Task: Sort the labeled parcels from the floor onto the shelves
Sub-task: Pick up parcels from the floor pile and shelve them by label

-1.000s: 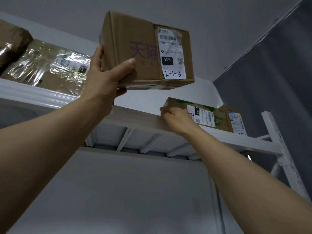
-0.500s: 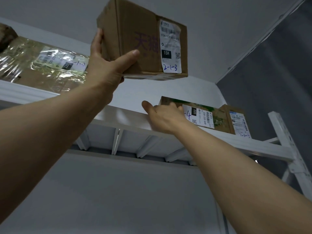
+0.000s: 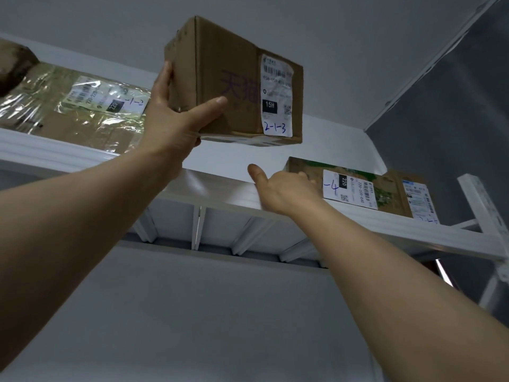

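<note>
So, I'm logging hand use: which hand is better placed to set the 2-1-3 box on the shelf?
Left. The left hand grips the 2-1-3 box above the shelf's bare stretch; the right hand is lower, touching the -4 parcel.

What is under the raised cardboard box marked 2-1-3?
Below the brown cardboard box is the white metal shelf, with the right hand nearby. Its top surface is hidden from this low angle.

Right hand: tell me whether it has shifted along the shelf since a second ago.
Yes. The right hand slid slightly left against the parcel marked -4, uncovering its handwritten mark.
</note>
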